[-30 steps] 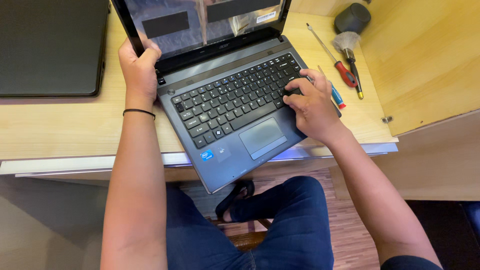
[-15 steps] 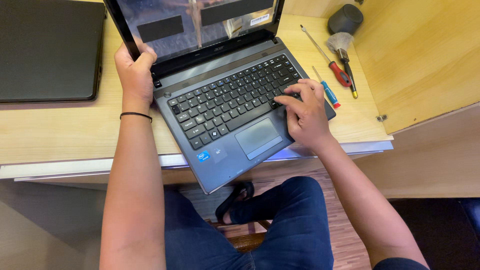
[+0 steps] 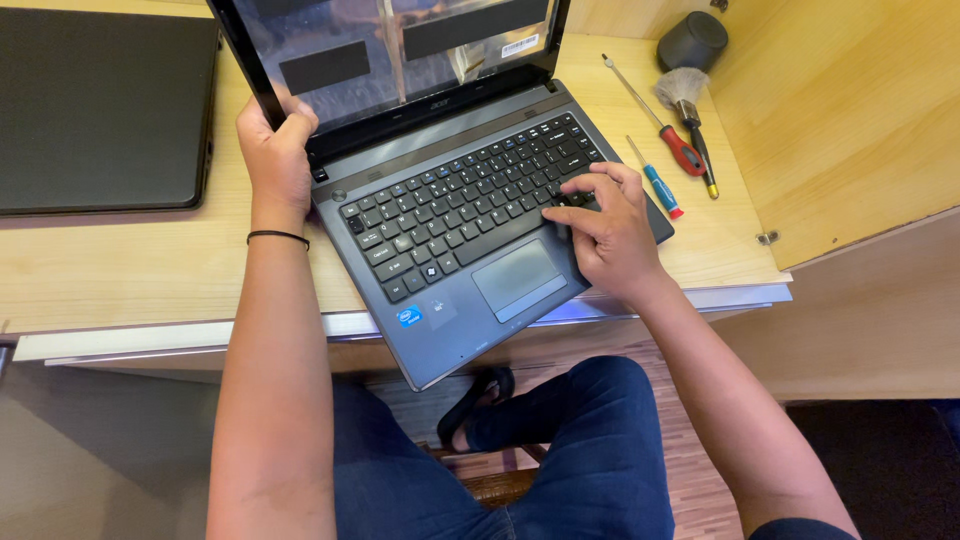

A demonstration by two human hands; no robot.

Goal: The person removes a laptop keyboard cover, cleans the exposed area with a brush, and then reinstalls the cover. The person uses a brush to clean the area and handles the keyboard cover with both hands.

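Observation:
An open grey laptop [image 3: 450, 290] lies at an angle on the wooden desk [image 3: 120, 260], its front corner hanging past the desk edge. My left hand [image 3: 275, 155] grips the left edge of the screen frame near the hinge. My right hand [image 3: 605, 225] rests on the right side of the keyboard [image 3: 460, 205], fingertips curled on the keys beside the touchpad [image 3: 518, 280]. The screen [image 3: 390, 50] looks stripped, with dark tape patches on a reflective back.
A closed black laptop [image 3: 100, 110] lies at the left. Right of the open laptop lie a red-handled screwdriver [image 3: 668, 135], a small blue screwdriver [image 3: 655, 180], a brush [image 3: 690, 105] and a dark round object [image 3: 692, 40]. A wooden side panel [image 3: 850, 110] rises at the right.
My right hand slid left from the laptop's right edge onto the keyboard. My left hand kept its hold on the screen frame.

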